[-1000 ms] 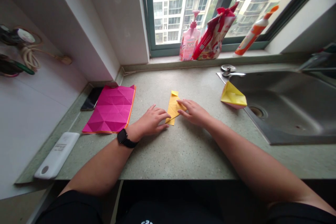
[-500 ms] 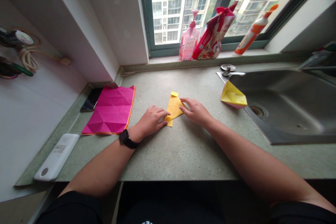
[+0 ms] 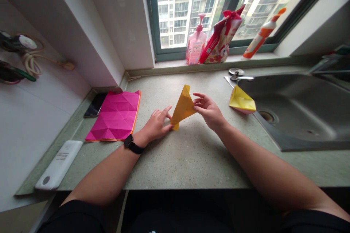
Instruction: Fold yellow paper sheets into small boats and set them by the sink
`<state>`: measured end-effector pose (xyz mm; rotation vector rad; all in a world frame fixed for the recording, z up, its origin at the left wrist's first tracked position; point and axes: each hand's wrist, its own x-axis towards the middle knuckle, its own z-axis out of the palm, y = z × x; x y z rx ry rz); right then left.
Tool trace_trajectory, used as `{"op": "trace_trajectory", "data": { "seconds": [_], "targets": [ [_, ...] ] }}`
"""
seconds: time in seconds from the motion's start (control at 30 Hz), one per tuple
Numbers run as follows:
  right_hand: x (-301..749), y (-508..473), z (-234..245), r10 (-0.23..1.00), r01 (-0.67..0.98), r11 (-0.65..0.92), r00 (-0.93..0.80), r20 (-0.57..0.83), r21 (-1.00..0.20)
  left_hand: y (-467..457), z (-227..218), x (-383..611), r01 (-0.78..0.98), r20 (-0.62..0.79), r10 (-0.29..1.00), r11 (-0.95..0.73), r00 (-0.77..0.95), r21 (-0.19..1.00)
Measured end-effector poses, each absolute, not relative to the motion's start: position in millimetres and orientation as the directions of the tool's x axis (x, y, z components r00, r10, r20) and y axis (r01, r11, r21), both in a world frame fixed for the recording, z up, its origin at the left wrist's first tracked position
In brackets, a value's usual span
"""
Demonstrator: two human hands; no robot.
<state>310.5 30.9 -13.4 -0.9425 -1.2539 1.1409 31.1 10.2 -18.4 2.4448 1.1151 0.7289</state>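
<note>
A folded yellow paper stands tilted up off the speckled countertop, its lower tip resting near the counter. My right hand pinches the paper's right edge between thumb and fingers. My left hand, with a black watch on the wrist, grips the paper's lower left corner, its index finger stretched up along the edge. A finished yellow paper shape lies to the right, at the sink's corner.
A creased pink paper sheet lies left, with a dark phone beside it and a white power bank nearer me. A steel sink is on the right. A pink pump bottle, red bag and orange bottle stand on the sill.
The yellow paper lay flat under both hands; now my right hand has lifted its right side up while my left holds the lower corner down.
</note>
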Motion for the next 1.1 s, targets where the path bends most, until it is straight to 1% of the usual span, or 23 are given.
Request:
{"op": "trace_trajectory", "data": {
  "seconds": [0.1,0.2,0.33,0.43,0.53,0.63,0.73,0.8,0.87,0.97,1.03,1.1],
  "targets": [
    [310.5,30.1,-10.2,0.970,-0.140,0.238,-0.020,0.243,-0.961,11.1,-12.5,31.9,0.557,0.393,0.767,-0.640,0.507,0.529],
    [314.0,33.3,-11.7,0.970,-0.102,0.243,0.032,0.241,-0.965,12.7,-4.4,30.6,0.606,0.469,0.776,-0.626,0.422,0.491],
    [322.8,40.7,-19.6,0.978,0.011,0.189,0.088,0.189,-0.982,13.8,5.8,26.2,0.736,0.528,0.778,-0.570,0.340,0.366],
    [329.0,45.4,-26.3,0.977,0.094,0.187,0.084,0.195,-0.978,13.2,10.1,23.3,0.813,0.560,0.766,-0.522,0.315,0.258],
    [333.1,48.3,-31.1,0.967,0.181,0.222,0.086,0.241,-0.958,11.7,12.0,22.3,0.849,0.560,0.755,-0.503,0.341,0.162],
    [334.0,49.2,-33.2,0.946,0.258,0.250,0.138,0.292,-0.933,9.5,12.8,23.3,0.841,0.529,0.748,-0.529,0.401,0.111],
    [330.8,46.6,-31.8,0.930,0.294,0.265,0.175,0.324,-0.919,7.5,11.8,25.3,0.810,0.466,0.749,-0.576,0.471,0.107],
    [326.8,42.6,-29.0,0.921,0.319,0.291,0.160,0.354,-0.902,7.0,9.0,26.6,0.772,0.426,0.734,-0.625,0.529,0.117],
    [321.6,37.0,-25.4,0.914,0.369,0.331,0.104,0.392,-0.869,7.8,4.9,27.3,0.716,0.389,0.703,-0.684,0.595,0.139],
    [313.0,27.1,-20.2,0.897,0.458,0.403,-0.029,0.440,-0.792,10.3,-0.5,27.7,0.611,0.309,0.645,-0.763,0.699,0.210],
    [308.0,21.2,-17.7,0.878,0.503,0.453,-0.108,0.466,-0.736,11.5,-2.2,27.9,0.552,0.236,0.610,-0.789,0.757,0.270],
    [305.0,17.1,-16.3,0.859,0.539,0.490,-0.164,0.485,-0.685,11.1,-2.3,28.6,0.539,0.182,0.603,-0.786,0.777,0.304]
  ]
}}
